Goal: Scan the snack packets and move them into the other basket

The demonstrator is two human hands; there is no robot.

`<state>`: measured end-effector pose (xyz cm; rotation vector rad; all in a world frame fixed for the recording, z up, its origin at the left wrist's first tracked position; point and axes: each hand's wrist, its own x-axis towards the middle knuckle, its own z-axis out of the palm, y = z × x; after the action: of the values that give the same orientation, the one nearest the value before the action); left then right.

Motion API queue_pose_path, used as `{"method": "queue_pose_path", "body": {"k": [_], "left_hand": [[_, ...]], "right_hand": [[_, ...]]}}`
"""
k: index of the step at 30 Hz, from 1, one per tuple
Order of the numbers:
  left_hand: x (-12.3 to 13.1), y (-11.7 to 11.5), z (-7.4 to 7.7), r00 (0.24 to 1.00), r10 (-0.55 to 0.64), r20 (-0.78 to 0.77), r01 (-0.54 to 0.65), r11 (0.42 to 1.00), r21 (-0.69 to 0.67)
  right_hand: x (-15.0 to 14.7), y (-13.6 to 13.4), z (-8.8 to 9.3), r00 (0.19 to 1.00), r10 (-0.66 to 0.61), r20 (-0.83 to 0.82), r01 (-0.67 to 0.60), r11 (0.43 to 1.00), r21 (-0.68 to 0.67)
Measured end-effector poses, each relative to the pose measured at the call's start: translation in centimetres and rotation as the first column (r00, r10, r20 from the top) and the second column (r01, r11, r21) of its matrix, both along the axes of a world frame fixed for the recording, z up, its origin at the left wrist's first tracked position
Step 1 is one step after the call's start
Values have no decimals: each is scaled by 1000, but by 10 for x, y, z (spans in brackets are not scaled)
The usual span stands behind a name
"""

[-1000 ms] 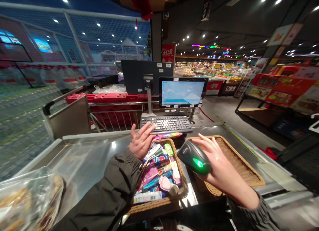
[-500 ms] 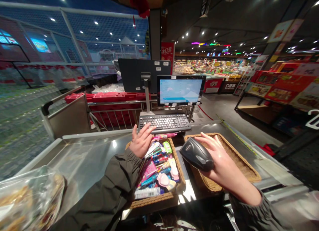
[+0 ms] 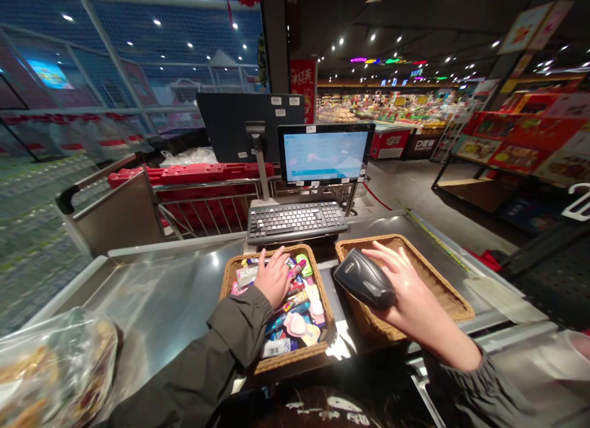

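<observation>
My left hand (image 3: pixel 273 278) is over the left wicker basket (image 3: pixel 329 320), palm down with its fingers stretched out. Beside its thumb is a slim pink packaged item (image 3: pixel 297 268); whether they touch I cannot tell. Small packaged goods fill this basket, among them a pink-and-white piece (image 3: pixel 295 324), a bright green item (image 3: pixel 303 265) and a white tube with a barcode (image 3: pixel 276 347). In my right hand (image 3: pixel 408 293) is a black barcode scanner (image 3: pixel 364 278), held above the right wicker basket (image 3: pixel 442 280). My palm hides the scanner's grip.
A black keyboard (image 3: pixel 297 222) sits behind the baskets, below a lit screen (image 3: pixel 325 154) and a second monitor's back (image 3: pixel 239 126). Clear bags of food (image 3: pixel 59 366) lie on the metal counter (image 3: pixel 161 305) at left. Behind is a cart with red crates (image 3: pixel 198 176).
My left hand has come down from near the keyboard into the left basket, and the pink item has moved with it. The scanner stays in my right hand. The view has shifted slightly.
</observation>
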<state>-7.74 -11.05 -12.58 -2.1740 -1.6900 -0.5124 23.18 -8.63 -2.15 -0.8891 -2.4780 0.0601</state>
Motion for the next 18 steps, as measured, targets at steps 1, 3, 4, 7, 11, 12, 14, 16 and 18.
{"method": "queue_pose_path", "body": {"k": [1,3,4,7,11,12,14,16,18], "left_hand": [[6,-1,-3,1000,-7,-6,7,999,-37],[17,-1,-8,999,-50,-12,48,989,-139],[21,-2,-10,997,-81,-9,78,977,-197],[27,-3,-11,981,-193,10,183,916,-358],[20,-3,3,963,-269,34,257,864,-432],[17,-2,8,963,-268,37,259,870,-420],[13,3,19,963,-265,36,259,887,-382],[13,12,29,961,-276,27,268,898,-348],[20,26,37,952,-306,15,295,902,-316]], "right_hand": [[2,1,-1,1000,-4,1,4,1000,0],[6,3,-2,1000,-14,-5,14,1000,-3],[8,3,-2,1000,-20,-11,20,1000,-7],[17,6,-3,999,-38,-29,38,999,-22],[36,12,-7,995,-92,-44,91,995,-35],[42,14,-8,992,-115,-46,113,993,-36],[56,19,-12,985,-166,-47,164,986,-34],[70,23,-17,973,-224,-53,223,975,-24],[84,27,-22,958,-279,-72,279,960,-8]]}}
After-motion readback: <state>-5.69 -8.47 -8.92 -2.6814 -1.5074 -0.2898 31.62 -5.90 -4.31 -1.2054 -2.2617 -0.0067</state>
